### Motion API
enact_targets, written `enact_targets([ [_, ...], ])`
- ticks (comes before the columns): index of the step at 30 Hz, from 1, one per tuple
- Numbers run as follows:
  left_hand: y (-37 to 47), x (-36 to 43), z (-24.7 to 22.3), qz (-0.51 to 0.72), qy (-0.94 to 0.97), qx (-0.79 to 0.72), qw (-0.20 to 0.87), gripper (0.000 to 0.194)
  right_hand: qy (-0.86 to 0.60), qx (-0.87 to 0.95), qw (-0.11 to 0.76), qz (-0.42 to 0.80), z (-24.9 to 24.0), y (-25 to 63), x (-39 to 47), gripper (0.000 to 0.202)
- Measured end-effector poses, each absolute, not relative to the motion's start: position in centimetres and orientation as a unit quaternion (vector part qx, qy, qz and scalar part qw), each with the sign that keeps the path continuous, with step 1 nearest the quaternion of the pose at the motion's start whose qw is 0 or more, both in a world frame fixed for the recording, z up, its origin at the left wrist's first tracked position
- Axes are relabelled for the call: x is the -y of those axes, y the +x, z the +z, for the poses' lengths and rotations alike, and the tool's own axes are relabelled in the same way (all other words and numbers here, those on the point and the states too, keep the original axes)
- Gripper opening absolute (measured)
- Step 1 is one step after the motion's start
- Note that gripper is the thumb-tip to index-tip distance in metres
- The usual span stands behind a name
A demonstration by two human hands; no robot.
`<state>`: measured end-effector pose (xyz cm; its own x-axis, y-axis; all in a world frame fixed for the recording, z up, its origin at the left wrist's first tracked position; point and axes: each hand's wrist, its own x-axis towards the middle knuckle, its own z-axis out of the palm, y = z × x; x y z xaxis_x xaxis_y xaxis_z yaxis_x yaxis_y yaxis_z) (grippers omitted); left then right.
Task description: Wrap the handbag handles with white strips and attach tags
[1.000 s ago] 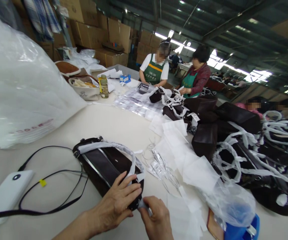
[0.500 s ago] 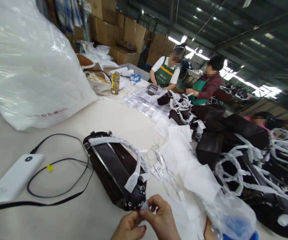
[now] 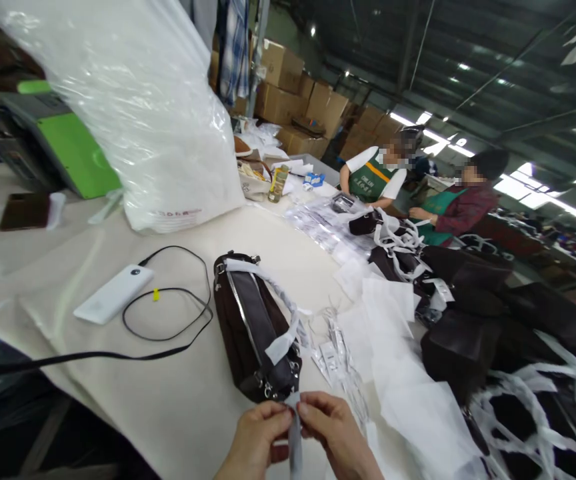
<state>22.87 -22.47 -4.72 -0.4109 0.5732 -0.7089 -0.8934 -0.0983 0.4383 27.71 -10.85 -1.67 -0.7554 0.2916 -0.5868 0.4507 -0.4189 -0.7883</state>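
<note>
Both hands are down at the bottom edge of the view, pinching the same thin white paper strip (image 3: 294, 427) between them. The left hand (image 3: 257, 441) has its thumb and fingertips closed on the strip from one side, the right hand (image 3: 335, 437) does the same from the other, so the strip hangs straight down through the pinch point. The fingertips of the two hands are pretty much touching each other.

Just past the pinch, right above the knuckles, sits a dark brown handbag (image 3: 253, 327) lying on the cream table (image 3: 178, 413). Its near end with the metal hardware is almost against the fingers, and the top of the strip seems to reach up to it. The bag's handle is wrapped in white paper (image 3: 273, 300), with a loose tail flopping toward the hands.

Off to the right of the grip there's a mess of small clear packets (image 3: 335, 360) and white tissue sheets (image 3: 393, 347), then a heap of more dark bags (image 3: 461, 347) farther out. To the left of the grip, well apart, a white power bank (image 3: 113, 293) lies with its black cable (image 3: 178, 313) looped beside the bag. Far beyond, a big clear plastic sack (image 3: 153, 113) stands on the table, and two people in green aprons (image 3: 373, 180) work at the far side.
</note>
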Motion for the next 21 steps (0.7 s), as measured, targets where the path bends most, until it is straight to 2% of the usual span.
enact_targets([
  [3, 23.6, 21.9, -4.1, 0.725, -0.205, -0.449, 0.48, 0.028, 0.348, -0.489, 0.066, -0.797, -2.4, 28.0, 10.4, 0.019],
  [12, 25.1, 20.3, -4.1, 0.762, -0.253, -0.407, 0.436, 0.034, 0.352, -0.502, 0.099, -0.784, -3.2, 26.9, 8.7, 0.015],
  [16, 25.2, 20.1, -3.8, 0.771, -0.247, -0.392, 0.437, 0.025, 0.34, -0.549, 0.084, -0.759, -3.0, 26.7, 8.6, 0.012],
  [21, 25.2, 20.2, -3.9, 0.765, -0.22, -0.471, 0.381, 0.028, 0.337, -0.544, 0.08, -0.764, -3.0, 26.9, 8.9, 0.017],
])
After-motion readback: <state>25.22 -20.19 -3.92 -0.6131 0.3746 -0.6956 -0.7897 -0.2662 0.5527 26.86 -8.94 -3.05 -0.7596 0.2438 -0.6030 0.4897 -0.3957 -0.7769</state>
